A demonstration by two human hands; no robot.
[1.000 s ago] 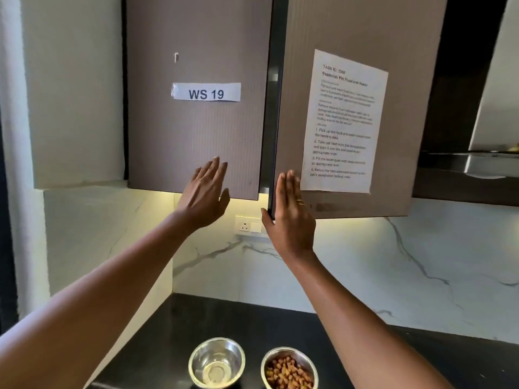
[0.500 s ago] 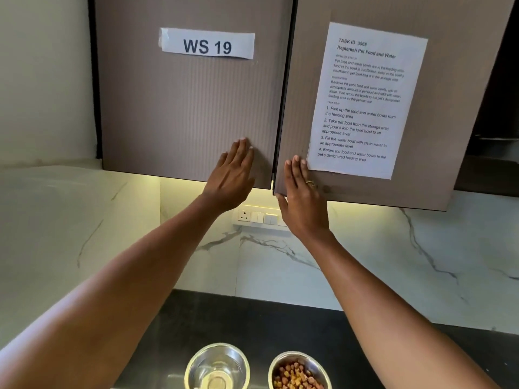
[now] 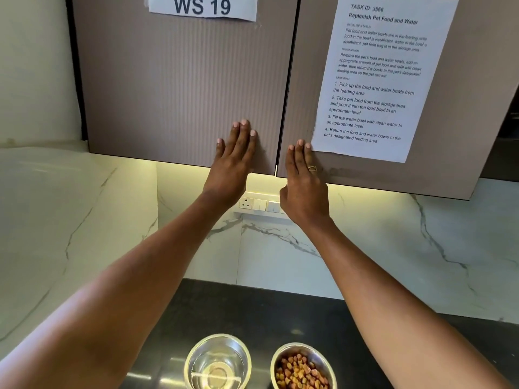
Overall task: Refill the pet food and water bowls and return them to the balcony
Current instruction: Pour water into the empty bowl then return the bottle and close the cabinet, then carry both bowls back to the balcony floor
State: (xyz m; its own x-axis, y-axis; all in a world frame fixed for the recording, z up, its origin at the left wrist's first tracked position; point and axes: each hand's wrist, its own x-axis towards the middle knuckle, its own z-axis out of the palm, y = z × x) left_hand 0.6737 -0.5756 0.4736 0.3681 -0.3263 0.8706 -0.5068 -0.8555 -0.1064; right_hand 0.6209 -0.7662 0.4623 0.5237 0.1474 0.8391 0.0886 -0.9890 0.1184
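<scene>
Two steel bowls stand side by side on the black counter (image 3: pixel 252 313) at the bottom of the view. The water bowl (image 3: pixel 217 362) on the left holds clear water. The food bowl (image 3: pixel 303 366) on the right holds brown kibble. Well above them, my left hand (image 3: pixel 234 161) lies flat, fingers together, on the lower corner of the left cabinet door (image 3: pixel 179 88). My right hand (image 3: pixel 304 183) lies flat on the lower corner of the right cabinet door (image 3: pixel 309 66), with a ring on one finger. Both doors sit nearly flush. Neither hand holds anything.
A "WS 19" label (image 3: pixel 202 7) is on the left door and a printed task sheet (image 3: pixel 379 77) on the right door. A white socket and switch strip (image 3: pixel 259 204) sits on the marble backsplash (image 3: pixel 393 248) under the lit cabinet. A marble side wall (image 3: pixel 56 220) stands at left.
The right cabinet door has swung from ajar to nearly shut under my right hand. My left hand slid up onto the left door. The view has moved closer and lower.
</scene>
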